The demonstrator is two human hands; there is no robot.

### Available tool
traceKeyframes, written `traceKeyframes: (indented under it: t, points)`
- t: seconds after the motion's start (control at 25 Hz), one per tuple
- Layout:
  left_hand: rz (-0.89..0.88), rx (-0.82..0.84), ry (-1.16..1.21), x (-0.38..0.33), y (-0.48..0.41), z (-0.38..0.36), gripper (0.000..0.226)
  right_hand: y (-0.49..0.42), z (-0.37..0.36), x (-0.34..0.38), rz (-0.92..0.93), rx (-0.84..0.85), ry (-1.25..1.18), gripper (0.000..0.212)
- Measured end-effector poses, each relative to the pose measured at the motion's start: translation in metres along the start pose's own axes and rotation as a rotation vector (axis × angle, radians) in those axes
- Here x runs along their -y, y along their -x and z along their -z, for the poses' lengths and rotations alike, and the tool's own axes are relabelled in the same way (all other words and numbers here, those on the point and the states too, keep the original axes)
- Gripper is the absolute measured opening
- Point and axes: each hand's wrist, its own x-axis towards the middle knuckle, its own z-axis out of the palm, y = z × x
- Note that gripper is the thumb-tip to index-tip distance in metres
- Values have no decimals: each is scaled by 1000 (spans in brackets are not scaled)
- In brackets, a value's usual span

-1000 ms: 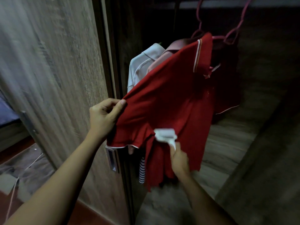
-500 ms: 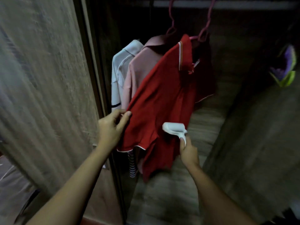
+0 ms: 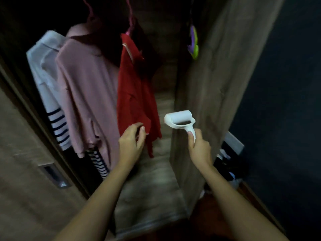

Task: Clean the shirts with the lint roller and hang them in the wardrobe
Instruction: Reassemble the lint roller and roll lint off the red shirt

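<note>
I count three shirts hanging in the wardrobe: one white shirt, one pink shirt, one red shirt; one lint roller. My left hand sits at the red shirt's lower hem, fingers half curled; whether they pinch the cloth I cannot tell; my right hand clenches the roller's handle, the roller just right of the red shirt, not touching it.

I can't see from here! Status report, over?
Left hand at hem of red shirt, grip unclear. Right hand grips lint roller, off the fabric. Nothing blocking.
</note>
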Motion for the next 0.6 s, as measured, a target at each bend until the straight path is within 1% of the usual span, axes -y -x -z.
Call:
traceKeyframes:
  t: [0.12,0.2,0.32,0.44,0.6]
  points:
    - [15,186,42,-35,32,-52,40,32,39,-50,-97,-48,16,34]
    - [21,312,49,-62,61,-91,37,56,71,-88,-177,-79,62,35]
    - [11,542,82,-126,119,-159,36,102,144,-163,-302,-139,160,36]
    - [7,681,114,-200,183,-220,40,158,225,-240,-446,-163,249,35]
    - [12,841,125,-291,286,-285,43,237,320,-338,-550,-163,386,36]
